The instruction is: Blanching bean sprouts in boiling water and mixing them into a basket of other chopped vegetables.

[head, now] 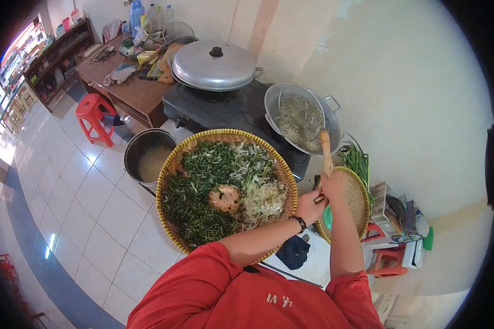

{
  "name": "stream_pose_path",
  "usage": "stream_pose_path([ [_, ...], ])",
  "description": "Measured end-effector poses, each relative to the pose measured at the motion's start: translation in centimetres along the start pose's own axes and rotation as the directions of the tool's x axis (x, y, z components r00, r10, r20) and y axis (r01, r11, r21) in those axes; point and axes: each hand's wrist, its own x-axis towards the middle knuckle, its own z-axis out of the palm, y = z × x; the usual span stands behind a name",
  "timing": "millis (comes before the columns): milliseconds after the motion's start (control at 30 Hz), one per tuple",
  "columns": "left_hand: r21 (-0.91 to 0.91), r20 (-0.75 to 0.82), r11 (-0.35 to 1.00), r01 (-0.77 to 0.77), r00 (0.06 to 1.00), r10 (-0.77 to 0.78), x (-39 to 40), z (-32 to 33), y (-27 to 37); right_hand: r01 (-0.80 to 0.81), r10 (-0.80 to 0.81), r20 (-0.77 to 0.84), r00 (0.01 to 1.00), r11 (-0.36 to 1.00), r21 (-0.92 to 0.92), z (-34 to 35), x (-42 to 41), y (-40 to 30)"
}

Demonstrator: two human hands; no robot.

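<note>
My right hand [335,185] grips the wooden handle [326,152] of a wire strainer [322,111], whose round basket rests in an aluminium wok [338,129]. Pale bean sprouts [298,117] float in the wok's liquid. Against my right hand, my left hand [311,207] curls its fingers around the handle's lower end, which is partly hidden. Left of both hands is a wide woven tray [227,132] with chopped greens [197,218], pale shredded vegetables [265,197] and a round orange-brown mound [224,198]. Beneath my hands, a smaller woven tray [356,197] carries a green bowl [327,218].
A large lidded aluminium pan [215,66] sits on the black gas stove [230,111]. A pot of cloudy liquid [151,158] stands left of the tray. Long green leaves [356,158] lie by the wall. A red stool [92,115] stands near a cluttered wooden table [136,92].
</note>
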Motion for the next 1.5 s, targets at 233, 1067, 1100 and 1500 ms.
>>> stream_pose_path([
  [233,-0.079,0.061,0.996,-0.032,0.997,0.036,1.8,1.2,-2.9,-0.059,0.059,-0.011,0.998,0.998,0.016,-0.2,0.6,0.6],
  [1067,0.181,0.011,0.977,-0.111,0.994,0.111,4.0,-0.5,2.9,-0.644,0.250,0.631,0.735,0.551,0.532,1.7,5.9,4.2],
  [1100,0.277,0.021,0.952,-0.133,0.991,0.132,4.1,-1.0,3.5,-0.666,0.187,0.668,0.721,0.456,0.591,1.4,5.7,3.4],
  [1500,0.368,0.032,0.897,-0.245,0.967,0.252,2.6,-3.4,5.4,-0.579,0.181,0.561,0.808,0.424,0.696,0.3,3.9,-0.1],
])
